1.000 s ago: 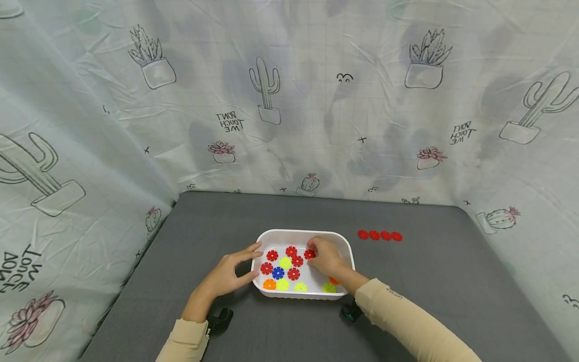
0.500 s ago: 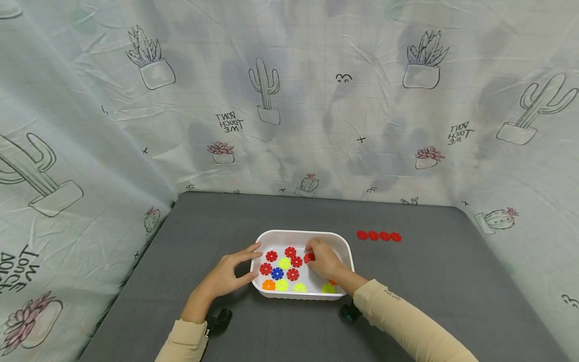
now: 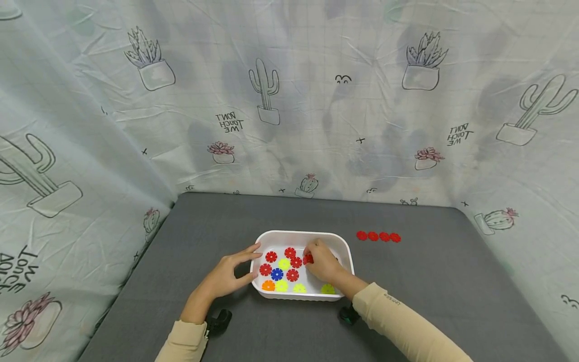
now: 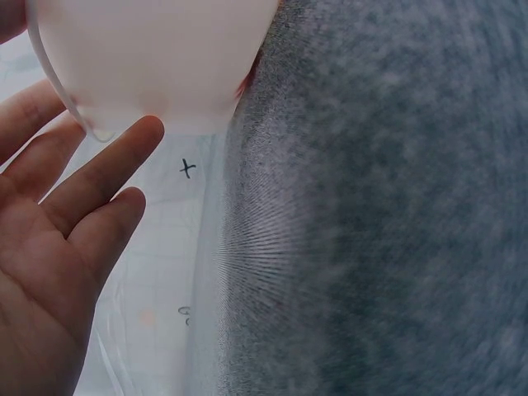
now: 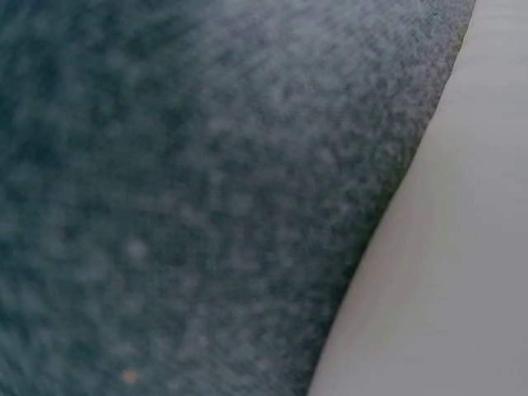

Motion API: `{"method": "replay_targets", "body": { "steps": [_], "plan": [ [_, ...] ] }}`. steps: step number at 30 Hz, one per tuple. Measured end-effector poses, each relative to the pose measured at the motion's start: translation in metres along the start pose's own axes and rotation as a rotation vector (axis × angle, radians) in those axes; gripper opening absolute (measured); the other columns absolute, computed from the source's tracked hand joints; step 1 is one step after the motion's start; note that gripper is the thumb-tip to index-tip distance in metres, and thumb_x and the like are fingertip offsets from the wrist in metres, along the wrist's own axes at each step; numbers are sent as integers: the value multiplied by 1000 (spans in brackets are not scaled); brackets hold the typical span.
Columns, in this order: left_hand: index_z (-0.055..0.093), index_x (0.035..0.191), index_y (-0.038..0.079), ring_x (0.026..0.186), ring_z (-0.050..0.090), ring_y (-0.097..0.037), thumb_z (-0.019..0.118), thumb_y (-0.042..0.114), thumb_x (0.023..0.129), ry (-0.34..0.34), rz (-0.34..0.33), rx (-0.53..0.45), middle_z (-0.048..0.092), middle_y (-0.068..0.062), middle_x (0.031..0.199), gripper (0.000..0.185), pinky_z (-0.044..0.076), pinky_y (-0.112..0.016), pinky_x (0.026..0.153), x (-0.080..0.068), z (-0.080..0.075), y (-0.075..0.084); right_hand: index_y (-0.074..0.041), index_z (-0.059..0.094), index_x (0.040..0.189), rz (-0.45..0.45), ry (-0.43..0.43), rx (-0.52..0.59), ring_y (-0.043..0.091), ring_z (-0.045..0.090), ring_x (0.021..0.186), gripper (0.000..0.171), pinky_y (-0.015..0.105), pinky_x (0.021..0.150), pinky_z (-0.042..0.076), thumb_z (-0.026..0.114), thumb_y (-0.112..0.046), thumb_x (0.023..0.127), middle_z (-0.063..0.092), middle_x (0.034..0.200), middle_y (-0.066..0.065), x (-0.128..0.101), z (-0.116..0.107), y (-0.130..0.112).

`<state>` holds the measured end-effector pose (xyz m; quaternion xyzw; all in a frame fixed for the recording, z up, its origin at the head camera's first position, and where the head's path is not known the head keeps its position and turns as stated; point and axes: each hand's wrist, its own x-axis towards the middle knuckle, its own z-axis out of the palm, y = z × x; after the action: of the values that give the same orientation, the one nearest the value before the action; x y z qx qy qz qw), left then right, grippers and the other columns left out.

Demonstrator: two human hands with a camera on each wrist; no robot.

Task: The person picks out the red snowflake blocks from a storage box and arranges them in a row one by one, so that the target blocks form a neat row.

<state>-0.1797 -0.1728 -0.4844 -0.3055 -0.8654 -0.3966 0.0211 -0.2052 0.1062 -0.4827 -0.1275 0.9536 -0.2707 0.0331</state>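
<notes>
A white tray (image 3: pixel 302 235) sits on the grey table and holds several flower-shaped discs in red, yellow, blue and orange. My right hand (image 3: pixel 322 262) reaches into the tray and pinches a red disc (image 3: pixel 308 259) with its fingertips. My left hand (image 3: pixel 228 274) rests against the tray's left wall (image 4: pixel 157 58) with straight fingers (image 4: pixel 99 177), holding nothing. A row of several red discs (image 3: pixel 378 236) lies on the table to the right of the tray. The right wrist view shows only blurred grey cloth and the tray's white side (image 5: pixel 462 272).
Cactus-printed cloth walls (image 3: pixel 289 100) close in the table at the back and on both sides. The grey tabletop (image 3: pixel 434 281) stretches wide to the right and behind the tray. Small dark wrist devices (image 3: pixel 220 320) sit by my sleeves near the front edge.
My right hand has shifted slightly left and toward me inside the tray, with the red disc between its fingertips. The left hand has stayed at the tray's wall.
</notes>
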Motion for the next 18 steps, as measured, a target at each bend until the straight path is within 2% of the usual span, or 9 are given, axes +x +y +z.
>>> {"method": "replay_targets", "body": {
  "steps": [6, 10, 18],
  "plan": [
    [56, 123, 13, 122, 45, -18, 61, 37, 83, -3, -1, -2, 40, 1, 139, 47, 42, -48, 93, -1, 0, 0, -12, 57, 90, 46, -23, -6, 14, 46, 79, 22, 26, 72, 48, 72, -12, 73, 48, 89, 1, 0, 1, -1],
    [55, 123, 13, 123, 45, -19, 62, 34, 82, 0, 6, 4, 40, 1, 139, 47, 41, -48, 94, -1, 0, 0, -12, 57, 89, 46, -33, -3, 14, 47, 78, 21, 27, 72, 49, 71, -12, 73, 51, 85, 0, -1, 1, -2],
    [55, 123, 14, 124, 44, -21, 66, 24, 79, 5, 10, 18, 41, 0, 139, 47, 38, -52, 95, -1, 1, 1, -10, 62, 91, 66, -52, 100, 15, 48, 76, 21, 25, 68, 46, 73, -11, 73, 59, 84, 1, -1, -1, 2]
  ]
}}
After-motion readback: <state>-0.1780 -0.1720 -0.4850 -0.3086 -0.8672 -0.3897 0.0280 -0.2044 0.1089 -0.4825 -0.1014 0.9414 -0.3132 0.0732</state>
